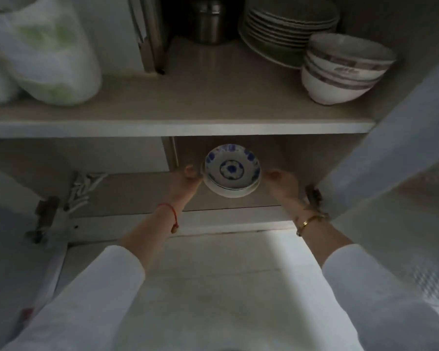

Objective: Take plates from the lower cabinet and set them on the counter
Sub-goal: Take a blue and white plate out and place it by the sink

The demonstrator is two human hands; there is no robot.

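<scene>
A small stack of blue-and-white plates (232,171) is in the lower compartment of the open cabinet, just under the middle shelf (178,127). My left hand (185,183) grips the stack's left rim, thumb on the edge. On the opposite rim sits my right hand (283,188), its thumb at the edge. The fingers of both hands are hidden under or behind the stack. I cannot tell whether the stack rests on the cabinet floor or is lifted.
On the middle shelf are stacked bowls (345,69) at the right, a pile of larger plates (287,29) behind them, a metal canister (209,21) and a white plastic bag (48,54) at the left. An open door (390,148) stands at the right, with a hinge (45,214) at the left.
</scene>
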